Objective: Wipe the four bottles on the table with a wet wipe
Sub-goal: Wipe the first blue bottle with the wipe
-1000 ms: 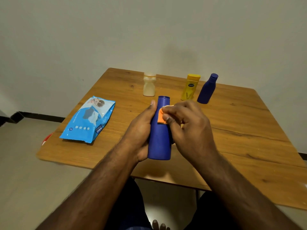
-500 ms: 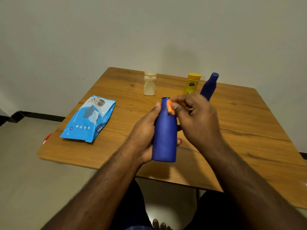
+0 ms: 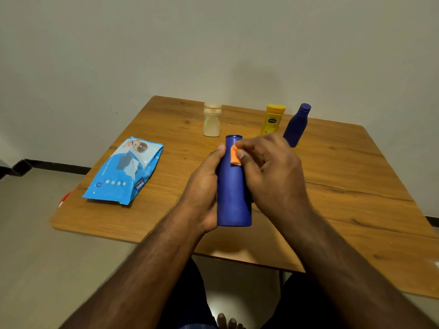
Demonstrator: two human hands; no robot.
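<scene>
The left hand point(image 3: 204, 193) wraps the tall blue bottle point(image 3: 234, 193) from its far side, thumb up along the neck, so the body stays steady above the wooden table point(image 3: 356, 186). The right hand point(image 3: 270, 172) pinches an orange wet wipe point(image 3: 234, 157) between thumb and fingertips, pressed onto the neck just beside the left thumb, likely to scrub there.

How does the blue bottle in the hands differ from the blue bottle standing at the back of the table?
The held blue bottle is lifted, gripped by the left hand, while the rear blue bottle stands untouched on the table. The right hand presses an orange wipe on the held one's neck; the rear one has none. The rear bottle shows a rounded cap. Both are dark blue.
</scene>
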